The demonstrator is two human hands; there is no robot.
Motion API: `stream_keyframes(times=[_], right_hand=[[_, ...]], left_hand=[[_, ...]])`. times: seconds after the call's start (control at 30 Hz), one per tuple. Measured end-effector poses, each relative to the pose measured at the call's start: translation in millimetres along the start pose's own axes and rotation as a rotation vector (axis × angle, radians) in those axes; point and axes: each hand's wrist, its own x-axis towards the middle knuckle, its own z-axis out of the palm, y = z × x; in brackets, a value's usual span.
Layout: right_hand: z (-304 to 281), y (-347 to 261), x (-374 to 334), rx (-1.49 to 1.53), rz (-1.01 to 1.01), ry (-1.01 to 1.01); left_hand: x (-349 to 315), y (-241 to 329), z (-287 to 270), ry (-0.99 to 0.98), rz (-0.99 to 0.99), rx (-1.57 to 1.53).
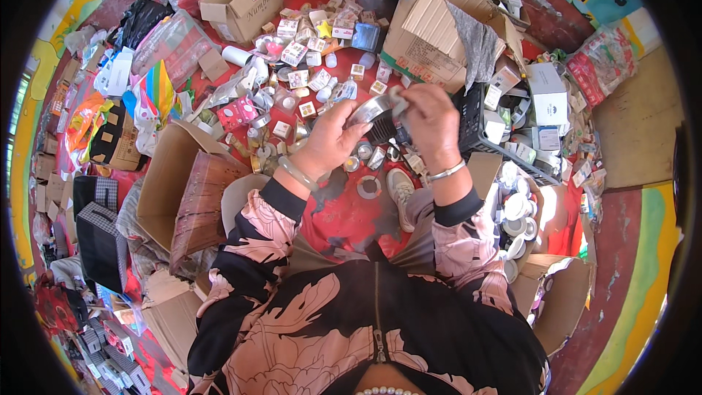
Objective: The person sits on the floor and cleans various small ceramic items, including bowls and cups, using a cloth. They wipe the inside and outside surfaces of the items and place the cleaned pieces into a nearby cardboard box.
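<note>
So a silvery round piece (371,108) is being held up over the red floor (344,212), right in front of the body. Its left edge is gripped by the left hand (333,137), thumb and fingers closed on it. By the right hand (433,121), fingers bent and drawn together, a whitish bit (398,101) is pinched at the other edge; whether it's attached can't be told.

Containers, then: the black crate (474,115) on the right is crammed with small boxes (494,126), mostly white. Just below it, white discs (518,208) are heaped in a cardboard box (484,170). Grey cloth (472,42) is draped over the big carton (423,35). What's inside the tilted box (167,179) on the left can't be made out.
</note>
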Motion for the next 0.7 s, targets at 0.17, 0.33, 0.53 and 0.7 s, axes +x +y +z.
stream_keyframes(times=[0.17, 0.33, 0.53, 0.7], right_hand=[[-24.7, 12.3, 3.3, 0.821, 0.777, 0.228], [-17.6, -3.5, 4.1, 0.469, 0.263, -0.009], [0.2, -11.7, -1.0, 0.197, -0.086, -0.254], [-19.5, 7.0, 5.0, 0.168, 0.212, -0.174]], left_hand=[[4.3, 3.3, -5.4, 0.016, -0.105, -0.462], [2.9, 0.3, -5.5, -0.043, -0.167, -0.375], [0.1, -2.7, -2.1, -0.039, -0.039, -0.023], [1.4, 8.8, -6.8, 0.054, -0.090, -0.441]])
